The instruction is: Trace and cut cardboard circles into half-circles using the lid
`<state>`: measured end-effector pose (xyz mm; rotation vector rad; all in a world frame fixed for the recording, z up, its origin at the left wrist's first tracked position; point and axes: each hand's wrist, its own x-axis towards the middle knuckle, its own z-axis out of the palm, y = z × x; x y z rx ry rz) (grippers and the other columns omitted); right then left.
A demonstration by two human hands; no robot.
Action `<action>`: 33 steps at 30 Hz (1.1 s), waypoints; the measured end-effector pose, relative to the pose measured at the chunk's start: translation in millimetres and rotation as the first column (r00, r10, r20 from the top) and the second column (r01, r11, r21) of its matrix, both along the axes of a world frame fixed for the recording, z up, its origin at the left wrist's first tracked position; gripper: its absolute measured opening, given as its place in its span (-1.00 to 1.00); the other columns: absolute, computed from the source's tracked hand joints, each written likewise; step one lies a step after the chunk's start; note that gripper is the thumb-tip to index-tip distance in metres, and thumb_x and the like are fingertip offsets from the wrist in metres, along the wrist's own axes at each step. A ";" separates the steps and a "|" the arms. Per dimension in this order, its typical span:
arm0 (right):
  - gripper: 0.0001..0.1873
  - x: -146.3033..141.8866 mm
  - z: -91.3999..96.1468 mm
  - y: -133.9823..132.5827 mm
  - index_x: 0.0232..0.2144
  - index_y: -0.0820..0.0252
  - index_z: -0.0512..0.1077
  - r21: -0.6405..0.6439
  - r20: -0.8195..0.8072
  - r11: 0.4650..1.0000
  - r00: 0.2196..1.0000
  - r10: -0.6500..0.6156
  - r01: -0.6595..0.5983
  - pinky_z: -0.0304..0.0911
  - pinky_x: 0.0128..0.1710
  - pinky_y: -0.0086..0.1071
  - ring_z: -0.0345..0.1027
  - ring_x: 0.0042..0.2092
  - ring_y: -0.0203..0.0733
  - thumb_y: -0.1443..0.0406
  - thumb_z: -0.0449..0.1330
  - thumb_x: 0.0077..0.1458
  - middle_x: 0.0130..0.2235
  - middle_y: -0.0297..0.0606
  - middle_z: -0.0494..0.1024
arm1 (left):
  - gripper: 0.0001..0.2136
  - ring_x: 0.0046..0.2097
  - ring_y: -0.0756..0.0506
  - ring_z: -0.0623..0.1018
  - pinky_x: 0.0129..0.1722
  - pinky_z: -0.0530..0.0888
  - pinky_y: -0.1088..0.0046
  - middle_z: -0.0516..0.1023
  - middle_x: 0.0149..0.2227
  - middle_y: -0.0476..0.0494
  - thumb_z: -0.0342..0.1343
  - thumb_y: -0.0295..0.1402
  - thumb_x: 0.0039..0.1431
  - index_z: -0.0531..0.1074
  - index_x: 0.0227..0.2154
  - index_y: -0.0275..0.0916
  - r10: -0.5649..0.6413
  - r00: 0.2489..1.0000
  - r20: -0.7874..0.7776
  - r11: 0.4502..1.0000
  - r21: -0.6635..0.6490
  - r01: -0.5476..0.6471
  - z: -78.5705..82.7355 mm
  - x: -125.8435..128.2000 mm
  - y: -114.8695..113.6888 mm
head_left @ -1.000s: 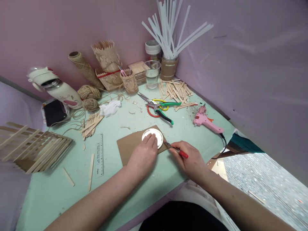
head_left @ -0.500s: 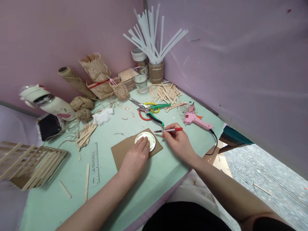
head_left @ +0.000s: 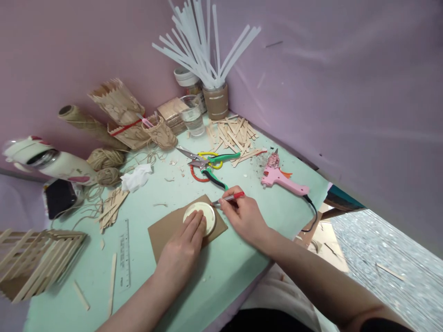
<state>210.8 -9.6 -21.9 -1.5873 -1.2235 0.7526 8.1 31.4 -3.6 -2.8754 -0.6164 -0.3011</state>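
A round white lid (head_left: 209, 215) lies flat on a piece of brown cardboard (head_left: 166, 230) near the front of the table. My left hand (head_left: 183, 242) rests on the lid, its fingers stretched out and pressing down on top. Between the thumb and fingers of my right hand (head_left: 242, 216) is a pen (head_left: 228, 198) with a silver barrel and a red end. The pen's tip points left and is at the lid's upper right edge, over the cardboard. Whether it touches the cardboard I cannot tell.
Pruning shears (head_left: 214, 177) and scissors (head_left: 188, 154) lie beyond the cardboard. A pink glue gun (head_left: 284, 182) with a cord is on the right. Craft sticks (head_left: 231, 133), a water glass (head_left: 192, 120) and a jar of glue sticks (head_left: 216, 101) stand behind. At left are a ruler (head_left: 124, 258) and twine (head_left: 107, 159).
My right hand has brought the pen left and down to the lid's edge. My left hand still presses the lid on the cardboard. The whole view has shifted somewhat.
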 end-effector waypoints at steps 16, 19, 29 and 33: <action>-0.93 2.0 -0.2 2.7 -0.28 0.10 0.27 -0.033 -0.075 0.998 0.996 0.043 -0.046 0.24 -0.40 -0.44 0.47 -0.40 -0.25 0.25 0.06 0.27 -0.40 -0.35 0.57 | -0.68 0.15 -0.30 0.48 0.01 0.56 0.20 0.48 0.10 -0.44 -0.11 -0.57 0.31 0.37 0.06 -0.50 0.002 0.999 -0.038 0.998 -0.056 -0.004 7.9 2.0 -2.9; -0.92 2.8 0.3 0.4 -0.29 0.10 0.27 -0.042 -0.051 0.998 0.998 0.043 -0.045 0.20 -0.44 -0.44 0.43 -0.45 -0.26 0.24 0.05 0.27 -0.43 -0.37 0.53 | -0.67 0.14 -0.30 0.48 0.00 0.56 0.19 0.48 0.10 -0.44 -0.13 -0.60 0.29 0.38 0.05 -0.51 0.004 0.999 -0.038 0.999 -0.048 -0.006 7.0 1.8 -3.3; -0.91 0.4 3.5 -20.9 -0.33 0.13 0.28 0.049 0.150 0.998 0.988 0.027 -0.035 0.19 -0.44 -0.43 0.36 -0.44 -0.25 0.29 0.05 0.27 -0.46 -0.35 0.45 | -0.65 0.17 -0.28 0.46 0.02 0.55 0.23 0.47 0.11 -0.43 -0.14 -0.61 0.29 0.34 0.09 -0.49 0.021 1.000 -0.018 0.999 -0.050 -0.022 2.6 -0.2 -5.2; -0.91 -2.4 2.0 -33.2 -0.31 0.17 0.32 0.152 0.222 0.988 0.975 0.006 -0.041 0.26 -0.37 -0.40 0.40 -0.38 -0.22 0.34 0.05 0.27 -0.40 -0.28 0.48 | -0.63 0.21 -0.27 0.41 0.07 0.52 0.24 0.46 0.13 -0.43 -0.12 -0.60 0.29 0.30 0.13 -0.47 0.020 1.000 -0.007 0.998 -0.059 -0.021 0.3 -1.9 -5.6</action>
